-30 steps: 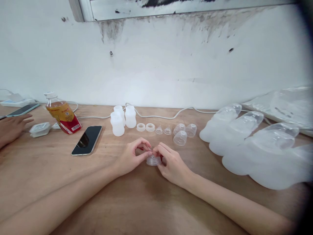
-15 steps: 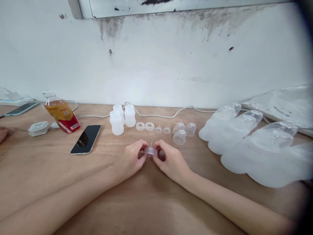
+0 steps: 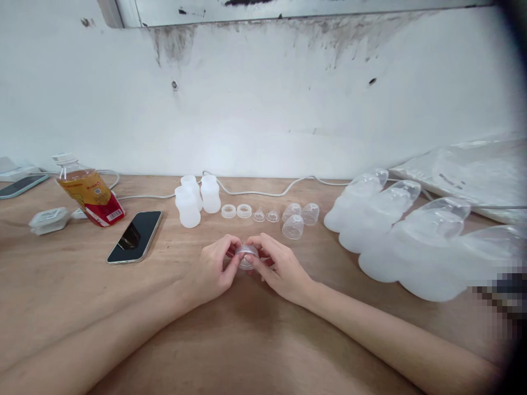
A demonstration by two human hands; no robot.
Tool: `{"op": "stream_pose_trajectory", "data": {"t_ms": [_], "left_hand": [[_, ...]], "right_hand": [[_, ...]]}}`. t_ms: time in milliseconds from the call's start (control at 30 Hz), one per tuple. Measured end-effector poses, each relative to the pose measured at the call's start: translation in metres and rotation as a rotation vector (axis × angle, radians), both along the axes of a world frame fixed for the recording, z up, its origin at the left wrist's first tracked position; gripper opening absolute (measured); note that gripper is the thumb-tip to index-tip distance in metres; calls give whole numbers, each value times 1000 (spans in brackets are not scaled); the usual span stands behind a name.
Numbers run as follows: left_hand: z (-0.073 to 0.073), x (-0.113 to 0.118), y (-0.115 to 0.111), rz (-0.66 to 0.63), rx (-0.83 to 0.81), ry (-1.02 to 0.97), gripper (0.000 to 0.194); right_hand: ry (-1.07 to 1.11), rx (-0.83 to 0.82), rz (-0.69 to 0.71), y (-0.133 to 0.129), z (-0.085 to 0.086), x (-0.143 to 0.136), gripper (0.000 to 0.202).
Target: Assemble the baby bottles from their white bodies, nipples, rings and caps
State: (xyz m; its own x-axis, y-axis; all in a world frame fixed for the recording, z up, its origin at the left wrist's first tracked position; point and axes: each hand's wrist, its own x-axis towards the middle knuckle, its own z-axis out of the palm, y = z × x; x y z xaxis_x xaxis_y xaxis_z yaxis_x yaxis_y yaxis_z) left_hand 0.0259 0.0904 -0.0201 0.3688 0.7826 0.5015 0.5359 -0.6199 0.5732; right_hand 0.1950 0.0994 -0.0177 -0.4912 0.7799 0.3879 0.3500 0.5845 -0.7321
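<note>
Clear round part (image 3: 247,258) pinched between two hands

Left hand (image 3: 216,266) and right hand (image 3: 280,266) meet at mid-table, thumbs and fingers closed on the part from opposite sides; some far fingertips hidden. The two-sided hold presumably keeps it steady and leaves both thumbs free to press. Contact with the wooden table (image 3: 247,356): cannot tell.

Beyond the hands, a row sorted by kind: three white bottles (image 3: 188,211), two white rings (image 3: 244,215), two clear teats (image 3: 259,216), three clear domes (image 3: 292,227). Sorting probably saves searching. Rings lie flat and teats sit tip-up, likely because broad bases are stable.

Larger frosted bottles (image 3: 379,263) crowd the right. Phone (image 3: 134,237) and drink bottle (image 3: 93,195) sit left, apart from the row, perhaps to leave elbow room.
</note>
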Motion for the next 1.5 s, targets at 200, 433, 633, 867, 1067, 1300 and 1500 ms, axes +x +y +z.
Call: {"op": "stream_pose_trajectory", "data": {"t_ms": [200,433,633,867,1067,1300,1500], "left_hand": [[0,9,-2,65,-26,-68,6],[0,11,-2,56,-57,-67,6],[-1,7,-1,61,-109,-92,7],[-1,10,-3,82,-54,-33,7],[-2,8,0,85,-77,-43,7],[-1,0,3,-10,-118,86,9],[-2,-2,5,115,-39,146,11]], "right_hand": [[31,103,-63,-5,-2,-8,11],[13,215,-127,-5,-4,-11,12],[134,-101,-32,-6,-1,-9,16],[55,175,-105,-6,-2,-12,14],[51,98,-85,-2,-2,-9,13],[-38,44,79,1,3,7,31],[-17,79,-19,4,-2,4,24]]}}
